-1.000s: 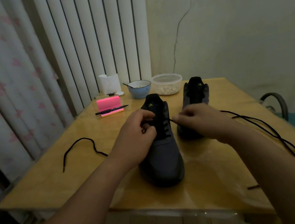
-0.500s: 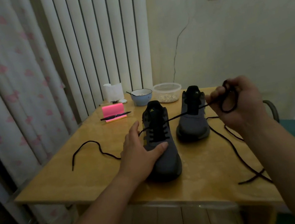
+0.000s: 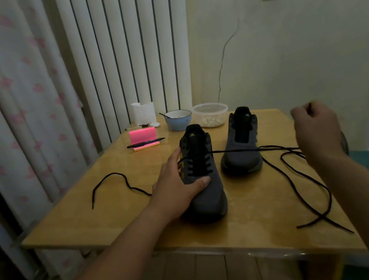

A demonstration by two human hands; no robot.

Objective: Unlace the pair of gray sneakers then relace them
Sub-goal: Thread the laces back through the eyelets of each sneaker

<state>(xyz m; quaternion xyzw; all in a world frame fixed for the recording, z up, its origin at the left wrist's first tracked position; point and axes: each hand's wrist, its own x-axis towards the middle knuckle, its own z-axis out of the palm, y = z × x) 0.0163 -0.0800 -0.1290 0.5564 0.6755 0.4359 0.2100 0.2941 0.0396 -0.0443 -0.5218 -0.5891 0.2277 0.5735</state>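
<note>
Left hand (image 3: 179,187): open, palm and straight fingers pressing on the near sneaker (image 3: 209,199), thumb laid across the toe box. Pins it near the middle of the desk (image 3: 122,213), toe toward the front edge.

Right hand (image 3: 317,127): raised over the right edge, fingers curled, pinching the lace (image 3: 236,150) close to its tip. Runs taut from a right-side eyelet, across the front of the far sneaker (image 3: 242,154), to that hand. Lower rows threaded; top eyelets unclear in this light.

Free tail (image 3: 113,174) loose toward the left edge. Slack loops (image 3: 322,215) crossing near the front right corner; cannot tell whether same lace or a second one. Far sneaker seemingly unlaced, just behind and right of the near one.

Step in hand, by judgement: pulling a length of lace through an eyelet; whether out or in, unclear.

To do well:
- Hold palm weight down against sliding or tipping toward the pull.
- Draw along the line of the eyelet, not upward.
- If relacing, stop with both tails about even.
- Steer the slack loops away from the far sneaker and the desk edge to avoid snags.
</note>
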